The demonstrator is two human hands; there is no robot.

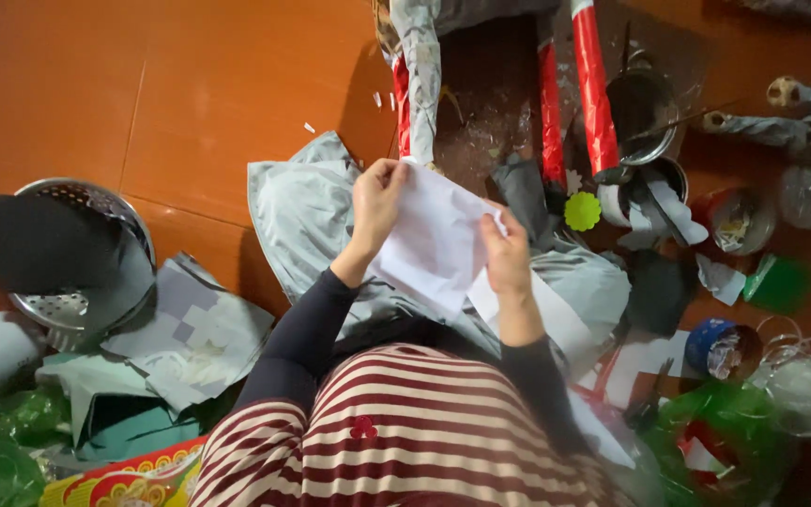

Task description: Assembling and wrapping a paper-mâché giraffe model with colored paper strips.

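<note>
A white sheet of paper [434, 235] is held between both hands over my lap. My left hand [375, 202] pinches its upper left edge with thumb and fingers. My right hand [507, 253] grips its right edge. Below the paper lies grey cloth [302, 207] spread on the orange floor. Just beyond the paper stands a craft figure with legs wrapped in red foil [593, 94] and silver-grey paper [420, 66].
A perforated metal strainer [77, 305] holding black paper sits at left, beside grey paper scraps [199, 329]. A metal bowl [645, 113], a lime green paper flower [583, 210], a blue tape roll [715, 345] and green plastic bags [725, 432] crowd the right.
</note>
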